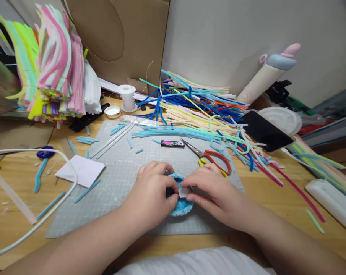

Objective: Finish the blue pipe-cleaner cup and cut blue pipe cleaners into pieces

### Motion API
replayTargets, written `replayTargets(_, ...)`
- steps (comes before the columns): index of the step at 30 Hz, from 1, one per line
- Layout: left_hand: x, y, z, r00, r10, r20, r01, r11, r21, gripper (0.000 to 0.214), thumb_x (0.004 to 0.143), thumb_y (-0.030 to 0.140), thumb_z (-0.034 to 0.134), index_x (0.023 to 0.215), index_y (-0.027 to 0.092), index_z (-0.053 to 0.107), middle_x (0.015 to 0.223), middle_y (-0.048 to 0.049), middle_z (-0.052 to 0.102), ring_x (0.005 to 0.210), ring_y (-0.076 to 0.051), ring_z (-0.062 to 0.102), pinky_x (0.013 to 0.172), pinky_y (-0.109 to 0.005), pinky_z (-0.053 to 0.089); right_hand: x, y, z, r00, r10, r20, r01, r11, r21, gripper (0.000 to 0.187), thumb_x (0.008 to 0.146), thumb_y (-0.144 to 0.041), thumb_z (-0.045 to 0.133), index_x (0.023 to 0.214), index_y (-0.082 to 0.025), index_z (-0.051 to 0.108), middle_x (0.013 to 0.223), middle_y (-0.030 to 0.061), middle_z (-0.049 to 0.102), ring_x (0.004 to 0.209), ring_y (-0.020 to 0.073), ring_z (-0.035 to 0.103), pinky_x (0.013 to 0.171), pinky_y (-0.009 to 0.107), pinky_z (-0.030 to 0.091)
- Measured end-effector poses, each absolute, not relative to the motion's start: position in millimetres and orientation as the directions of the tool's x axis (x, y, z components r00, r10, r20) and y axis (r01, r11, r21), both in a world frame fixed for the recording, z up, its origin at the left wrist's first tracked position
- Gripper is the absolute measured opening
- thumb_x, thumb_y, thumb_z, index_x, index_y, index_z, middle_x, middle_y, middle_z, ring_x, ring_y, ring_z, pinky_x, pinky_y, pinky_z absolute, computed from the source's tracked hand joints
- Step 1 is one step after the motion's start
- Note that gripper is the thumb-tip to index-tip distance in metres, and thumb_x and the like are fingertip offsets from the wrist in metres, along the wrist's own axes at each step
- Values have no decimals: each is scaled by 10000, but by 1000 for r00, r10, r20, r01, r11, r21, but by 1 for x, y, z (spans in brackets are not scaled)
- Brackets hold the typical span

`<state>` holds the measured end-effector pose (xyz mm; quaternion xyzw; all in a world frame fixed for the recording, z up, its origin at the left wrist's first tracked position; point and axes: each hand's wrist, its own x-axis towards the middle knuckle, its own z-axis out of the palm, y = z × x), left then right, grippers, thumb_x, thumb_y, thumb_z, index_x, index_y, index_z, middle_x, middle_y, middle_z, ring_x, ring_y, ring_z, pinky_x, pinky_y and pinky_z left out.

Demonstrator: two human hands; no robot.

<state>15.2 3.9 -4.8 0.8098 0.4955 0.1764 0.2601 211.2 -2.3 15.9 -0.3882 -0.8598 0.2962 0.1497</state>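
Both of my hands meet over a grey cutting mat (118, 168) on a wooden desk. My left hand (151, 189) is closed around a small round blue fuzzy piece (182, 208) made of coiled pipe cleaner. My right hand (210, 189) pinches a small white piece (183, 193) against the top of that blue piece. Just beyond my right hand lie scissors with red and yellow handles (211, 157), and a black lighter (173, 143) rests on the mat.
A big loose heap of coloured pipe cleaners (201, 107) covers the back right. Bundled pipe cleaners (52, 65) stand at the back left beside cardboard (118, 38). A phone (266, 131), a white thread spool (127, 97), white paper (81, 170), a white cable (41, 221) and blue offcuts lie around.
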Motion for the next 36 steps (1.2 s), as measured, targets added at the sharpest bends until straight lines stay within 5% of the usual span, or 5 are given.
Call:
replayTargets(7,14,4,-4,453,890,46,707,-390,590,73,692,214,630,692,266,682,1032,-12,592,1047,-226,494,873,-427,332,208,-2,18,-726,688,3,547,579,-605,187,929,-134,404,1047,-223,519,995,16,620,930,160,492,833,351,307)
replayTargets(26,9,4,4,552,832,63,656,-479,583,86,758,203,575,753,243,650,1052,-24,567,1069,-223,472,915,-431,311,210,4,13,-707,706,43,503,544,-671,241,869,-70,456,1052,-214,520,1027,42,598,987,164,521,878,345,382)
replayTargets(30,7,2,10,540,836,103,639,-486,596,71,785,228,567,843,230,608,1113,-39,549,1081,-218,462,926,-424,309,213,4,12,-590,805,64,515,437,-738,218,872,-72,420,1020,-206,508,1018,57,570,942,163,530,825,318,425)
replayTargets(36,1,-3,17,630,773,79,643,-576,504,382,683,551,660,926,258,624,1236,-53,519,1169,-293,396,952,-487,269,209,0,5,-412,888,-205,592,89,-801,161,885,-189,460,1036,-229,499,812,-1,582,677,129,550,605,259,435)
